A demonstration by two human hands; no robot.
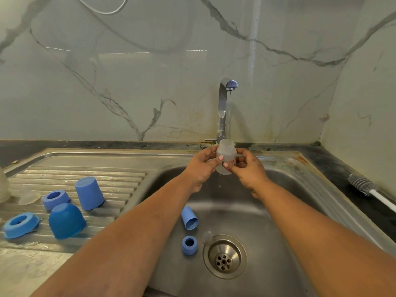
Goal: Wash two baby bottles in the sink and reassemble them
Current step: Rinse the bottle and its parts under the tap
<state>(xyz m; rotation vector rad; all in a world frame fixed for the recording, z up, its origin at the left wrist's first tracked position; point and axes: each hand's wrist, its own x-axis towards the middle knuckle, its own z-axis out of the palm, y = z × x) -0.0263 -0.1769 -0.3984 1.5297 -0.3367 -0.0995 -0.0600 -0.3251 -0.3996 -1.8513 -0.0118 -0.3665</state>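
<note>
Both hands' grip, left hand (200, 168) and right hand (248, 170), closes round a frosted, uncapped, upright bottle (226, 156).

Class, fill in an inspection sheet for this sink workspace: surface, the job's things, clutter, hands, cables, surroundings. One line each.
Surface: steel sink basin with a ribbed draining board on its left; the metal looks wet.
Job's things: clear bottle held upright under the tap, a thin stream running; blue cap and blue ring in the basin; more blue caps and rings on the draining board.
Clutter: bottle brush lying on the dark counter at right.
Hands: left hand and right hand both grip the bottle.
Cables: a thin white cable hanging on the wall.
Surroundings: marble-patterned wall, stained near the tap base.
</note>
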